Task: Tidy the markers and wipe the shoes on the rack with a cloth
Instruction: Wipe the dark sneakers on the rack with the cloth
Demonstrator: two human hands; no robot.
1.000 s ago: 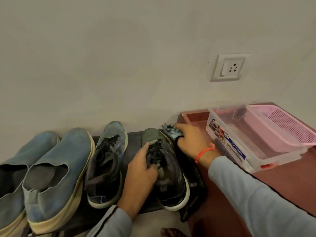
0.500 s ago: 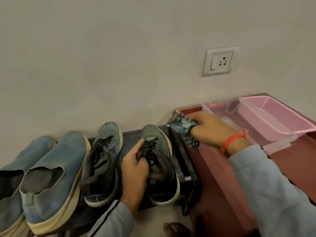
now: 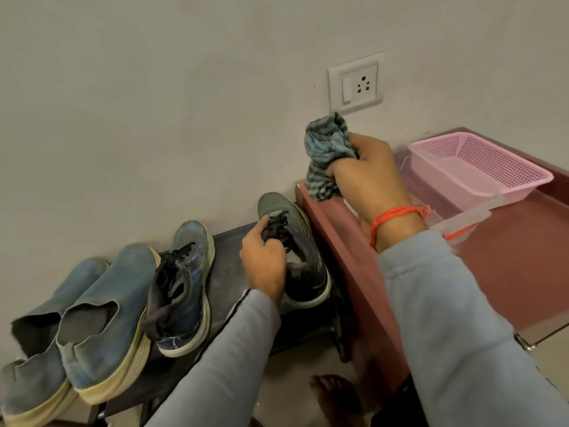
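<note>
On the dark rack (image 3: 228, 260) stand a green-toed sneaker (image 3: 295, 241), a blue sneaker (image 3: 184, 285) and two blue slip-on shoes (image 3: 101, 318). My left hand (image 3: 264, 263) grips the green sneaker by its black laces and tongue. My right hand (image 3: 369, 174) is raised above the red-brown table's corner, fingers curled round a crumpled striped blue-grey cloth (image 3: 326, 149). The cloth hangs clear of the shoe. No markers are visible.
A red-brown table (image 3: 523, 266) stands right of the rack, carrying a clear plastic box (image 3: 462, 223) with a pink mesh basket (image 3: 480, 161) in it. A wall socket (image 3: 355, 84) sits above. A bare foot (image 3: 335, 399) is on the floor below.
My right hand has lifted the cloth up from the green sneaker's toe to above the table corner. My left hand keeps its hold on the sneaker's laces.
</note>
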